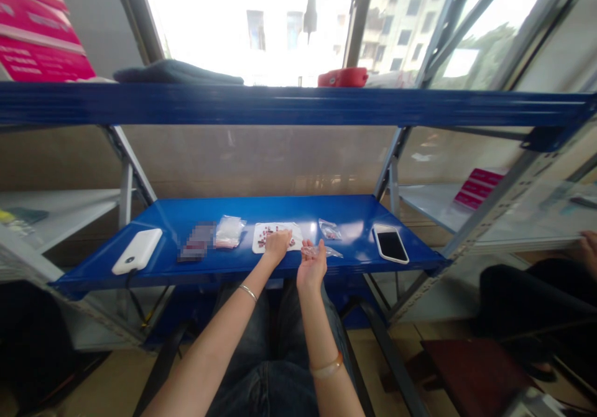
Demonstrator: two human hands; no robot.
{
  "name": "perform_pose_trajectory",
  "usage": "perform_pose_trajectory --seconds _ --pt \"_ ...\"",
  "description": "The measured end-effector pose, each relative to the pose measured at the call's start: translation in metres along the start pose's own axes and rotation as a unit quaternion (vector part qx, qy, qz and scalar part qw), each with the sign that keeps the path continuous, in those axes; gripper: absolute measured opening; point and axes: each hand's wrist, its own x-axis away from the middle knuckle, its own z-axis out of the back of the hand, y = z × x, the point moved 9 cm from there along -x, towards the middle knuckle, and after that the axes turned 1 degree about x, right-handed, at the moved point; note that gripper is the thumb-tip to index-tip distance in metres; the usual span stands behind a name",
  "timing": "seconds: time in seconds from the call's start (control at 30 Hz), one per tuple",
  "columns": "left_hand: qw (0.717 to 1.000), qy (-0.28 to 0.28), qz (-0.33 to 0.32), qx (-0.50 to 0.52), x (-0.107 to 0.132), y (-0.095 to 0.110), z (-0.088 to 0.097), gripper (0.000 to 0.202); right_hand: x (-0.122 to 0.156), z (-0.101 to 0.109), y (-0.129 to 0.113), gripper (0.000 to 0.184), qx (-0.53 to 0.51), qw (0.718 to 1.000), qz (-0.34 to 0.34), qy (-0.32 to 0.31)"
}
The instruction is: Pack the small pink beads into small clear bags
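Observation:
A white tray [257, 238] on the blue shelf holds several small reddish-brown pieces, some of them scattered across its left half. My left hand [278, 247] is over the tray's right half with its fingers closed downward, and whatever they pinch is hidden. Just right of it, palm up, my right hand [311, 270] grips a small clear plastic bag [329, 252] that sticks out past the fingers. Behind that hand lies another clear bag [330, 229] with a few reddish pieces inside. Left of the tray sits a stack of clear bags [229, 231].
A white power bank [138, 251] with a cable lies at the shelf's left end, a white-framed phone [390, 243] at its right. A blurred-out patch [198, 241] lies between. An upper blue beam [280, 105] crosses above. Another person's dark-clothed leg [527, 293] shows at right.

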Motion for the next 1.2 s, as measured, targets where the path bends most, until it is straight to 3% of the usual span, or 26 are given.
perform_pose_trajectory --seconds 0.13,0.4,0.7,0.9,1.0,1.1,1.2 --pt "0.998 -0.02 -0.015 -0.055 -0.001 0.002 -0.005 0.038 -0.006 0.001 0.002 0.043 0.017 1.0 -0.009 -0.017" --pt "0.995 -0.007 -0.028 -0.091 -0.001 0.004 -0.004 0.036 -0.01 0.005 0.013 0.01 -0.042 0.994 -0.1 -0.004" --pt "0.995 0.057 -0.019 -0.075 0.006 0.005 0.019 0.036 -0.028 0.008 0.019 0.017 0.016 0.994 -0.097 -0.051" --pt "0.98 0.171 -0.047 0.088 0.038 0.013 0.042 0.031 -0.029 0.002 0.018 0.015 0.021 0.991 -0.106 -0.079" --pt "0.955 0.2 0.004 0.22 0.066 0.01 0.039 0.028 -0.025 -0.004 0.016 0.017 0.039 0.988 -0.101 -0.108" --pt "0.918 0.164 0.077 0.352 0.085 -0.001 0.024 0.028 -0.018 -0.012 0.017 0.02 0.049 0.981 -0.111 -0.153" --pt "0.891 0.104 0.081 0.435 0.089 -0.004 0.019 0.028 -0.01 -0.021 0.019 0.022 0.053 0.972 -0.124 -0.193"
